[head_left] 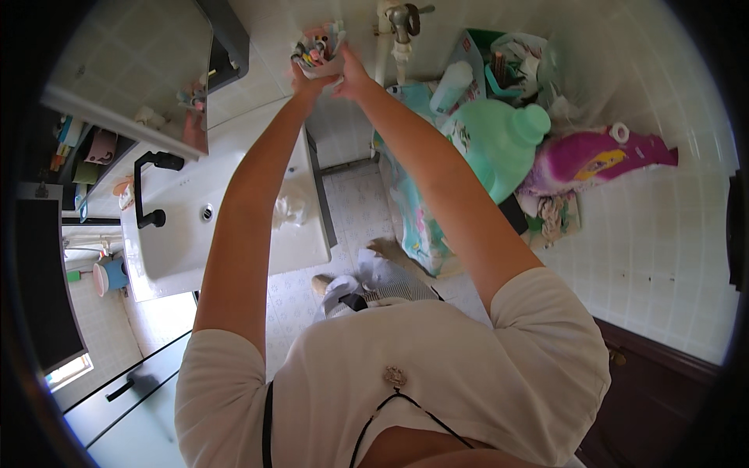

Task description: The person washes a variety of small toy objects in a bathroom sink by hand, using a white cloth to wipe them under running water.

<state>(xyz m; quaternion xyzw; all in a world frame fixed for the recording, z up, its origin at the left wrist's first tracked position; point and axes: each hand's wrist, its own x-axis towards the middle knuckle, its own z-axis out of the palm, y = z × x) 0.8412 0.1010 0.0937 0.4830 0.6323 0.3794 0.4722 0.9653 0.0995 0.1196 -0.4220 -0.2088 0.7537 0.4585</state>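
Observation:
Both my arms are stretched far forward, past the right end of the white sink. My left hand (309,85) and my right hand (353,76) are closed around the two sides of a pale container (323,68) near the tiled wall. Small slim items (315,48) in pink, white, yellow and dark colours stick up out of it. They are too small to name surely. Whether the container rests on anything below cannot be seen.
On the left are the sink (257,234) with a black faucet (137,187) and an open mirror cabinet (133,70). A wall tap (404,23) is ahead. To the right stand a big green jug (499,148), a purple detergent bag (581,162) and wrapped packs (417,226).

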